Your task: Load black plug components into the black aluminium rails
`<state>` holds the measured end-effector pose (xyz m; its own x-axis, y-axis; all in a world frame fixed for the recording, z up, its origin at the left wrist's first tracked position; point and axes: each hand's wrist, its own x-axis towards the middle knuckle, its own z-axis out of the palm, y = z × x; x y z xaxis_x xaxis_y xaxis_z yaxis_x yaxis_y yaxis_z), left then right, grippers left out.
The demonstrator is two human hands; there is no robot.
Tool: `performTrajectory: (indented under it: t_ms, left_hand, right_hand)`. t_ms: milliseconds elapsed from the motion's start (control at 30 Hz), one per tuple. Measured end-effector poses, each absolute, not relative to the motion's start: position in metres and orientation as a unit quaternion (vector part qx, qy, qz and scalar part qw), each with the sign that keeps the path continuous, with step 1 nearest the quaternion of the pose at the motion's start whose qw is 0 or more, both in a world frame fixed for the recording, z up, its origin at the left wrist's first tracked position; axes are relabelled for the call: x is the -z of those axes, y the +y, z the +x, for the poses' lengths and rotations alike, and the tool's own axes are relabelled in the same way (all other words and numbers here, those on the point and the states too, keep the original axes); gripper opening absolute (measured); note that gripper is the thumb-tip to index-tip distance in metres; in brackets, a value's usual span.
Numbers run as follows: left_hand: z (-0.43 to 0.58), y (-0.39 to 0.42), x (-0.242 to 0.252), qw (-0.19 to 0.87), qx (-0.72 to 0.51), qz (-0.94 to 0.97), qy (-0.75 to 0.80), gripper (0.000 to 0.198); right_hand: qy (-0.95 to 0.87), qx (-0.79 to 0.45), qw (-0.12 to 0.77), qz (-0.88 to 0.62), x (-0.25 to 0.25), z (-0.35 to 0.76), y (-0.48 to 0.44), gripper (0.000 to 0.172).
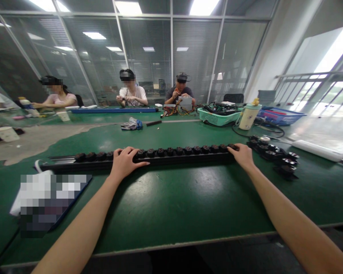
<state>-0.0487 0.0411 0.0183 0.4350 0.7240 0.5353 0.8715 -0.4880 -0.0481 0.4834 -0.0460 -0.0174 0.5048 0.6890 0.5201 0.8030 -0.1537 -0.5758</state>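
**Black parts lined along the bar, a loose heap beside it**

We find both hands on a long black bar [165,161] lying across a green-topped workbench [171,213]. A close row of round black parts [179,151] stands along its top, running right up to the bar's right end. At its left end, bare metal strips [61,159] stick out beyond the row, with no parts on them.

The left hand [125,163] lies palm down and wide open across the row, its fingers spread and covering a stretch of it, so we cannot be sure the row is unbroken there. The right hand [241,156] sits narrower at the bar's right end, fingers curved against the last part. Whether it grips or only rests, we cannot tell.

Just to the right of the bar, a loose heap of matching black parts [273,158] lies on the bench, off the bar and nearest the right hand. A white foam roll [317,150] lies farther right.
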Motion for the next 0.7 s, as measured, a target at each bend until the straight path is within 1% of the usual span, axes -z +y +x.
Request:
performTrajectory:
  t_ms: [267, 567, 700]
  left_hand:
    - [-0.0491, 0.0394, -0.0179, 0.154, 0.23, -0.832, -0.48, 0.076]
    - [-0.0482, 0.0392, -0.0176, 0.149, 0.226, -0.828, -0.491, 0.073]
    - [-0.0486, 0.0391, -0.0174, 0.154, 0.229, -0.829, -0.487, 0.074]
  right_hand:
    - [-0.494, 0.07, 0.413, -0.762, 0.0142, 0.4808, -0.0484, 0.054]
    - [-0.499, 0.083, 0.412, -0.758, 0.0206, 0.4861, -0.0455, 0.049]
    - [-0.5, 0.083, 0.395, -0.766, 0.0227, 0.489, -0.0436, 0.047]
